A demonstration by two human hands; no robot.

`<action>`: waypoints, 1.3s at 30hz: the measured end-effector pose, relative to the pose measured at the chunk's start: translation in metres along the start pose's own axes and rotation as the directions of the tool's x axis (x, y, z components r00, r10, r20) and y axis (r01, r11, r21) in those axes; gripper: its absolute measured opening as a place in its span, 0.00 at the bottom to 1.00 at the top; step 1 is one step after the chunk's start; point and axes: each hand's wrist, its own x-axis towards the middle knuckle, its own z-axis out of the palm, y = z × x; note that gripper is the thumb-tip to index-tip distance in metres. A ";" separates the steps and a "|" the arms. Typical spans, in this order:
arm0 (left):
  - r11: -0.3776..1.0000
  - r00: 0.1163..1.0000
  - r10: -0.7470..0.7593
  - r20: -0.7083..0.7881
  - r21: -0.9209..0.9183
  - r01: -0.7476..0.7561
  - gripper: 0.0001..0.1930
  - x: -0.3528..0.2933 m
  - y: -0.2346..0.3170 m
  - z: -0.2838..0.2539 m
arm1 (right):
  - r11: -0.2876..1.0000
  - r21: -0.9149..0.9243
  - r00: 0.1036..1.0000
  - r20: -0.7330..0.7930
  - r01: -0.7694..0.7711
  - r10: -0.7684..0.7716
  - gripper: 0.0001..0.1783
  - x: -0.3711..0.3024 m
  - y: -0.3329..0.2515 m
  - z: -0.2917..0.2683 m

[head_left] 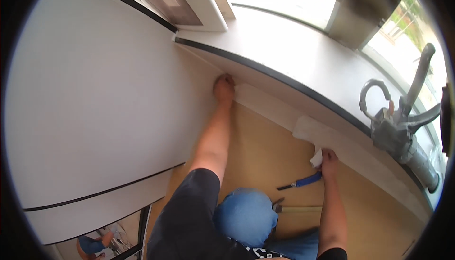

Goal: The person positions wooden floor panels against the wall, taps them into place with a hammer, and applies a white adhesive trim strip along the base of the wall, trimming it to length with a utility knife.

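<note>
At the far corner, where a white panel meets the low wall under the window, my left hand presses in with bent, closed fingers. It is next to the end of a white strip running along the foot of that wall; what its fingers hold, if anything, is hidden. My right hand grips a blue-handled utility knife, its dark blade pointing left. A folded white piece of sheet is also in those fingers. Above it, a loose white flap lies over the strip.
A hammer lies on the tan floor beside my denim-covered knee. A white sill with a dark edge overhangs the strip. At right, a grey pole with a hook and prongs stands before the window. A mirror-like panel is lower left.
</note>
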 end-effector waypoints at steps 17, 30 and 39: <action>0.679 0.695 0.617 -0.369 -0.199 -0.707 0.10 0.008 0.243 -0.283 | 1.000 0.026 1.000 -0.028 -0.012 0.012 0.17 0.011 0.019 0.002; 0.952 0.950 0.244 0.193 0.137 -0.273 0.31 -0.046 0.003 -0.027 | 0.998 0.000 0.998 0.003 -0.062 0.062 0.18 0.002 -0.002 0.010; 0.901 0.937 0.316 0.148 0.263 -0.345 0.41 -0.033 0.000 0.002 | 0.999 -0.033 0.998 -0.065 0.005 -0.007 0.18 0.002 0.006 0.000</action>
